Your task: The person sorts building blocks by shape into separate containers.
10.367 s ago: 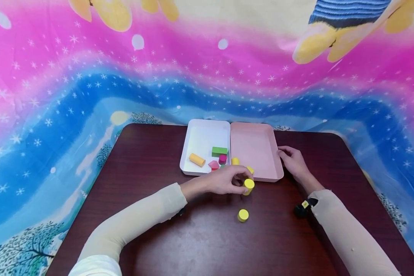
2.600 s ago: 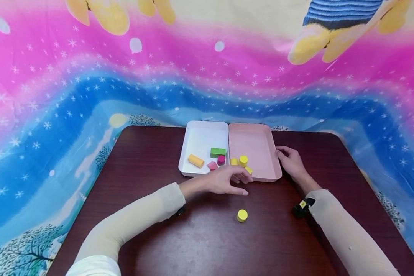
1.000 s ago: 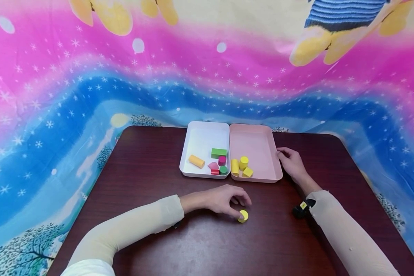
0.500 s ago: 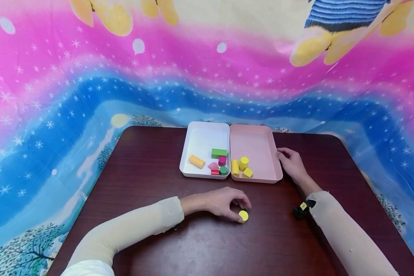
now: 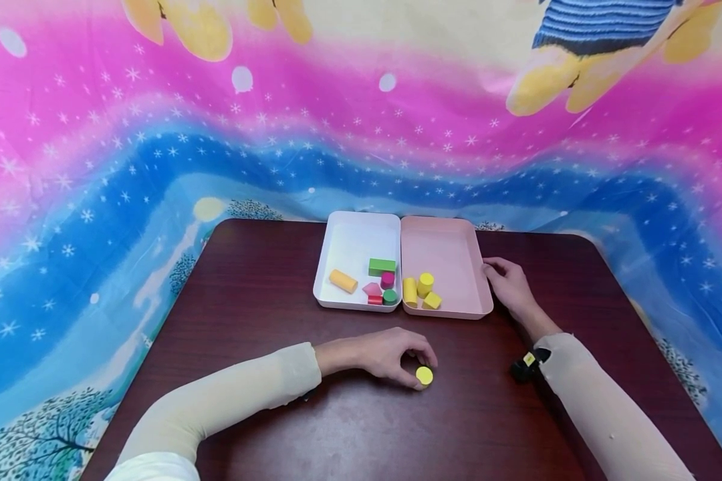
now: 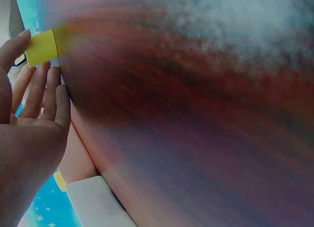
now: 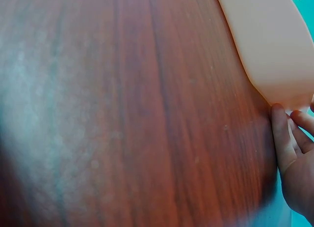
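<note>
My left hand (image 5: pixel 391 354) pinches a short yellow cylinder block (image 5: pixel 424 375) between thumb and fingertips, low over the table in front of the trays. In the left wrist view the thumb (image 6: pixel 19 46) lies on one side of the yellow cylinder block (image 6: pixel 42 48) and the fingers on the other. My right hand (image 5: pixel 511 287) rests its fingertips against the outer right side of the pink tray (image 5: pixel 445 234). The right wrist view shows the thumb (image 7: pixel 282 133) at the pink tray's wall (image 7: pixel 274 74). Inside that tray are a long yellow cylinder (image 5: pixel 410 292), a shorter one (image 5: pixel 425 284) and a yellow cube (image 5: pixel 432 300).
A white tray (image 5: pixel 361 234) stands left of the pink one, side against side. It holds an orange cylinder (image 5: pixel 343 280), a green rectangular block (image 5: pixel 382 267) and several smaller pink, red and green blocks. Both trays sit toward the back of the dark wooden table (image 5: pixel 265 267).
A yellow cylinder that my left hand held earlier now stands in the pink tray. The left hand has come back toward me and closed on the other yellow cylinder. My right hand stays put.
</note>
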{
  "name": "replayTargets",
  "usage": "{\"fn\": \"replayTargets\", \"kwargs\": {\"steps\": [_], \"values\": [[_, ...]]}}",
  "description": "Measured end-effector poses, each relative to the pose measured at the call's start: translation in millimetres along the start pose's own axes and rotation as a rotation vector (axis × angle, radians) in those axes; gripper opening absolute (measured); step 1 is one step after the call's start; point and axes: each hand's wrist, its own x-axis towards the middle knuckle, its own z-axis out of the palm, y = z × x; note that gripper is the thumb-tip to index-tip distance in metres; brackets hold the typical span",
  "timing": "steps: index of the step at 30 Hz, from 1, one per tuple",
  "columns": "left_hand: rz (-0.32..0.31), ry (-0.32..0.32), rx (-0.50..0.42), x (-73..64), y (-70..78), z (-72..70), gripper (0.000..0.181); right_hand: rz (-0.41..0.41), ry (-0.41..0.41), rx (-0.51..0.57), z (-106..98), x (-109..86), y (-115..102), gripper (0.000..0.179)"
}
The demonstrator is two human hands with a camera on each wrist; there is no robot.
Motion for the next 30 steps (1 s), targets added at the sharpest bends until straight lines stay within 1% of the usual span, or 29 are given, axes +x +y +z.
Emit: {"fn": "replayTargets", "kwargs": {"steps": [7,13,19,27,30], "values": [[0.013,-0.006,0.005,-0.3,0.1,-0.6,0.028,-0.007,-0.001,0.009,-1.3,-0.8,-1.3,0.052],[-0.001,-0.007,0.004,-0.2,0.0,0.7,0.027,-0.01,0.003,0.012,-0.9,-0.3,-0.5,0.05],[0.004,-0.005,0.004,0.6,1.7,0.2,0.026,-0.015,0.005,0.008,-0.4,0.3,0.8,0.05],[0.025,0.043,-0.021,4.7,1.9,-1.9,0.026,-0.01,0.008,0.002,0.4,0.5,1.2,0.05],[0.026,0.045,-0.031,6.4,2.9,-2.8,0.026,-0.008,0.007,0.004,0.2,0.6,1.9,0.05]]}}
